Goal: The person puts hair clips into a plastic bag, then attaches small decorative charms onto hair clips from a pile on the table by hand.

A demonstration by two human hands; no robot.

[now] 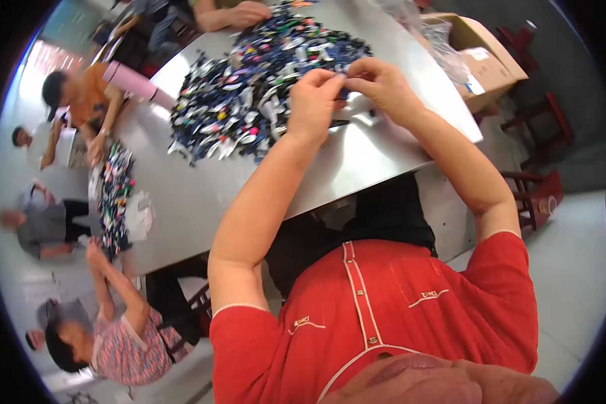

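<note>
My left hand [312, 108] and my right hand [385, 89] meet above the near edge of a large heap of small pieces [249, 87]. The heap is mixed black, white and dark blue, with bits of pink, green and yellow; the pieces look like little strips or loops, too small to name. Both hands are closed in a pinch, fingertips almost touching. Between them shows a speck of dark blue, mostly hidden by the fingers. A thin dark object [340, 123] lies on the metal table [377, 151] by my left hand, partly covered.
A pink bottle [135, 84] stands at the heap's left. Farther left, a second strip of small pieces [116, 195] lies between two people's hands. Another person's hand [249, 13] reaches the heap's far side. At right are a cardboard box [485, 67] with plastic and red stools [545, 124].
</note>
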